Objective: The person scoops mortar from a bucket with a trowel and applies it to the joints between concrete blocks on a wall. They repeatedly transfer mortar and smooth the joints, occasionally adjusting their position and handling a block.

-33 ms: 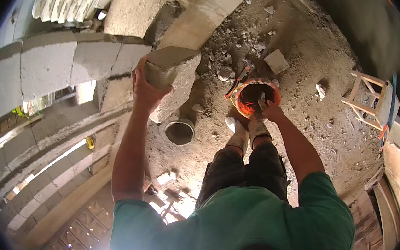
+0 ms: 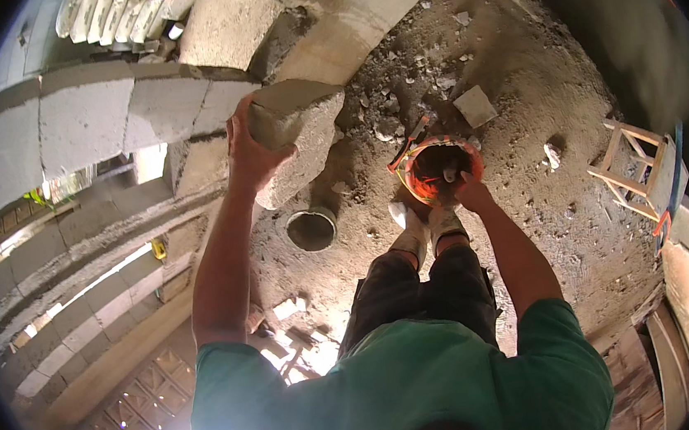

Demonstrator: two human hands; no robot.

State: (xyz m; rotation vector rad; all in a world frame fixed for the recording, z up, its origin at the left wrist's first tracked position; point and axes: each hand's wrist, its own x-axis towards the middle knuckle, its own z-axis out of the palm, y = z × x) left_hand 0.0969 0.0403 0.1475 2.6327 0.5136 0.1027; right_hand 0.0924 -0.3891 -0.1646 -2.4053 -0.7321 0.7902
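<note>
While a wall of pale blocks (image 2: 86, 115) is running along the person's left, a large rough block (image 2: 311, 127) is standing just beside its end, ahead and to the left; what is bearing it is not showing. An orange bucket (image 2: 422, 184) is resting on the ground by the feet, with a round container (image 2: 331, 220) sitting to its left. The left hand (image 2: 259, 158) is clasping the block's end, thumb and fingers spread wide. The right hand (image 2: 473, 193) is reaching over the bucket's rim beside a pale tool (image 2: 450, 174); whether its fingers are pinching that, I cannot tell. The step seems to be working the bucket's contents while steadying the block; the next move would be calling for a firm tool grip and a steady left palm. No brand, label or writing is showing legibly.
</note>
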